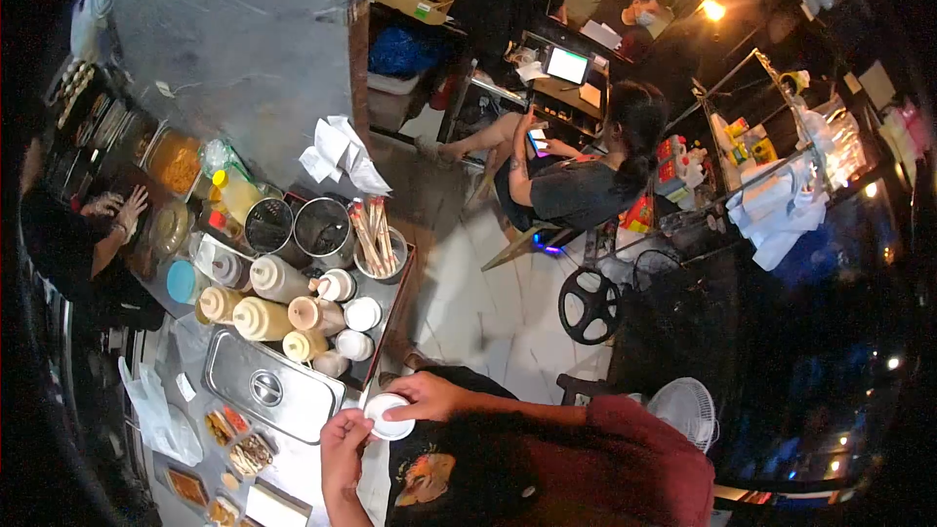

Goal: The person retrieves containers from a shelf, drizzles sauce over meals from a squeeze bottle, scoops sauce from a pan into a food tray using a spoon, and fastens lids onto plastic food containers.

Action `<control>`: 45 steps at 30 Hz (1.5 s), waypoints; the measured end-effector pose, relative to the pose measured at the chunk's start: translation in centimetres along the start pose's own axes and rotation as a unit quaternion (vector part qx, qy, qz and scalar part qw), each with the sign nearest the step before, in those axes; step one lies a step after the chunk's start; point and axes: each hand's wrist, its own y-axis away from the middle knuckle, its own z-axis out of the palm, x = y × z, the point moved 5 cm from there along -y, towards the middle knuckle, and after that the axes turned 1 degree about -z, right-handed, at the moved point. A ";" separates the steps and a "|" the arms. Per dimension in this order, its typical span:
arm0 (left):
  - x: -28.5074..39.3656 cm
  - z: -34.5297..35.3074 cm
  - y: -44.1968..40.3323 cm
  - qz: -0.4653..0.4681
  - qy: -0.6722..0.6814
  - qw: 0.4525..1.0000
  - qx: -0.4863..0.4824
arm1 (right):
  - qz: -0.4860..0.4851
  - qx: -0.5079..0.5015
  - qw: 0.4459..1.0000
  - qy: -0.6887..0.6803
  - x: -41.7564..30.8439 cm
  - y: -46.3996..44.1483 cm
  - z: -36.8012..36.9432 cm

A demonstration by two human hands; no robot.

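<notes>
Both my hands meet over the counter's near edge at a small white round piece that looks like a lid or a shallow cup. My left hand pinches its left edge with bent fingers. From the right, my right hand grips it, thumb lying across its top. A thin pale strip rises beside my left fingers; I cannot tell whether they hold it. Just left of my hands is a steel pan lid with a round knob. Beyond it stand several squeeze bottles and white-capped bottles.
A co-worker's hands are over the counter at far left. Someone sits on a stool ahead, holding a phone. Steel canisters and a container of wrapped sticks stand near the counter edge. A fan is at right.
</notes>
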 end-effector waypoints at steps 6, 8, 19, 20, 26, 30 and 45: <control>-1.2 4.0 -0.3 -0.031 -0.052 0.995 -0.075 | 0.047 0.035 0.998 0.009 0.9 5.2 -2.0; -1.8 5.1 -0.2 -0.040 -0.049 0.993 -0.099 | 0.028 0.039 0.999 -0.004 0.7 6.5 -2.5; -1.4 17.7 -3.7 0.002 -0.249 0.949 -0.194 | 0.004 0.068 0.998 0.016 -2.4 14.2 -10.7; -1.0 19.9 -4.6 0.011 -0.286 0.936 -0.206 | -0.001 0.064 0.998 0.009 -2.6 14.9 -12.0; -2.8 28.0 -9.5 -0.007 -0.260 0.948 -0.186 | -0.036 0.218 0.975 0.022 -4.2 19.4 -20.3; -4.1 31.9 -11.4 -0.032 -0.263 0.947 -0.183 | -0.058 0.254 0.965 0.005 -3.8 21.0 -24.2; -1.1 37.6 -18.8 -0.037 -0.163 0.980 -0.111 | -0.090 0.217 0.971 -0.034 -8.8 17.4 -33.2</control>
